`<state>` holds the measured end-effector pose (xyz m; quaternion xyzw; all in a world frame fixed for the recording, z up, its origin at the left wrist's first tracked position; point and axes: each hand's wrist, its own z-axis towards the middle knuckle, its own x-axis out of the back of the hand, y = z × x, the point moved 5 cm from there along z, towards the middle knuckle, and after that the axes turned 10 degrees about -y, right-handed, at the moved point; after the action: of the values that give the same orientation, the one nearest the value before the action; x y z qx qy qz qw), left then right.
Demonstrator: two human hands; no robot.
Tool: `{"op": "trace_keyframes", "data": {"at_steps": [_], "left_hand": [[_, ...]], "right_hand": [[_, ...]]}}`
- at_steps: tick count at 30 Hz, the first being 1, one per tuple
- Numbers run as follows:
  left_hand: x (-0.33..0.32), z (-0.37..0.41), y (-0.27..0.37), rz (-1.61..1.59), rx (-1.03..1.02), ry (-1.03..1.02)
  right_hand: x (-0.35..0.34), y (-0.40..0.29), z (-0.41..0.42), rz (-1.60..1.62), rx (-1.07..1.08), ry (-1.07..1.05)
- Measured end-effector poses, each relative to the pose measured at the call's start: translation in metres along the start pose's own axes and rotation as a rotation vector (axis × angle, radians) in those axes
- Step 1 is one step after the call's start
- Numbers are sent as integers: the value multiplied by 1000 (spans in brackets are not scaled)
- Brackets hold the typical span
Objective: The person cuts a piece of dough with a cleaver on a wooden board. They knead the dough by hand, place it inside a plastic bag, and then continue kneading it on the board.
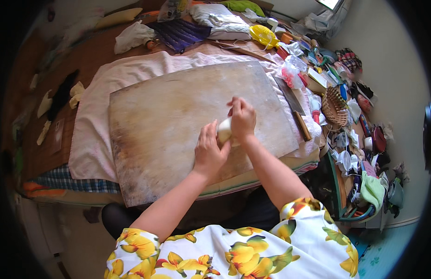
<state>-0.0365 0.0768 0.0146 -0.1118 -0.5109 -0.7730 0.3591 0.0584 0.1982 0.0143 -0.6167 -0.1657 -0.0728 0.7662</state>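
Observation:
Between my two hands is a pale, rounded lump that looks like dough point(224, 129), slightly blurred. My left hand point(210, 147) cups its left side, thumb along the near edge. From the right, my right hand point(242, 118) presses against it with curled fingers raised; part of the lump is hidden behind this hand. Both hands are over the right half of a large worn wooden board point(166, 118), which has dark stains at its left side. Under the board lies a pale pink towel point(88, 129).
Right of the board lies a cleaver point(292, 101) with a wooden handle. Beyond it are a wicker basket point(334, 106) and many small household items. A yellow plastic strainer point(264, 36), a white pillow point(219, 22) and a wooden stick point(243, 51) lie at the far side.

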Motion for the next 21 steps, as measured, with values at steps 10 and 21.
{"op": "trace_keyframes", "data": {"at_steps": [10,21], "left_hand": [[3,-27,28,-35,-254,-80],[-7,8,-3,-143,-3,-98]], "right_hand": [[19,-3,-67,276,55,-63],[6,7,0,125,-48,-136]]}}
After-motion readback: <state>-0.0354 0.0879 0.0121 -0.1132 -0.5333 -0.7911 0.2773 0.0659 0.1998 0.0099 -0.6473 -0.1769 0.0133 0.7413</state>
